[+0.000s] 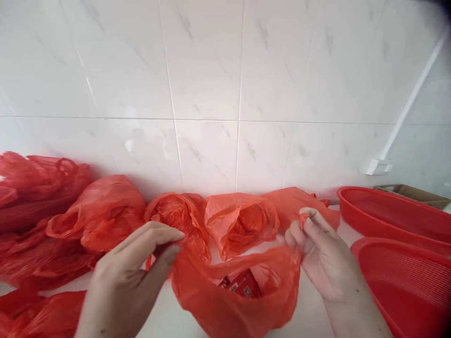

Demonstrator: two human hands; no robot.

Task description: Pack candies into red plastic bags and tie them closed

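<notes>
Between my hands a thin red plastic bag (pixel 232 310) hangs with its mouth open towards me. Inside it lie small dark red packets (pixel 243 284) with printed squares; what they contain I cannot tell. My left hand (pixel 137 267) pinches the bag's left edge between thumb and fingertips. On the other side, my right hand (pixel 319 251) grips the right handle, and a bit of red plastic sticks out above the thumb. Just behind stand two more red bags, one rolled open at the left (pixel 176 213) and one in the middle (pixel 243 220).
Along the left lies a heap of red plastic bags (pixel 38 202), with a fuller bag (pixel 112 206) beside it. Two red plastic baskets (pixel 394 211) stand at the right, near a cardboard box (pixel 412 193). A white tiled wall (pixel 207 84) closes off the back, with a white socket box (pixel 378 167).
</notes>
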